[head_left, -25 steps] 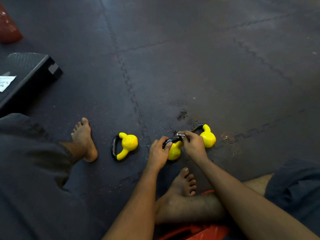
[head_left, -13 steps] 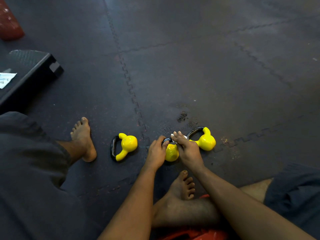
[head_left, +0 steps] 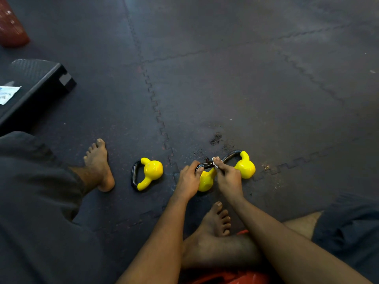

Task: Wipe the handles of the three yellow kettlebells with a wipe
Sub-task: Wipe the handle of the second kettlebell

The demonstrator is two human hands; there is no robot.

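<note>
Three small yellow kettlebells with black handles lie on the dark floor mat. The left kettlebell (head_left: 150, 173) lies on its side, untouched. The middle kettlebell (head_left: 206, 179) sits between my hands. My left hand (head_left: 187, 180) grips the left end of its black handle. My right hand (head_left: 227, 177) pinches a small white wipe (head_left: 215, 162) against the handle's right part. The right kettlebell (head_left: 245, 166) lies just beyond my right hand, its handle arching toward the wipe.
My bare feet (head_left: 98, 167) rest on the interlocking mat (head_left: 246, 89). A black step platform (head_left: 30, 87) with a white packet (head_left: 7, 94) on it stands at the left. A red object (head_left: 11, 27) is at the top left corner; something orange lies under my leg.
The middle kettlebell has been turned a little more upright. My right hand with the wipe has slid along its handle. The other two kettlebells have not moved.
</note>
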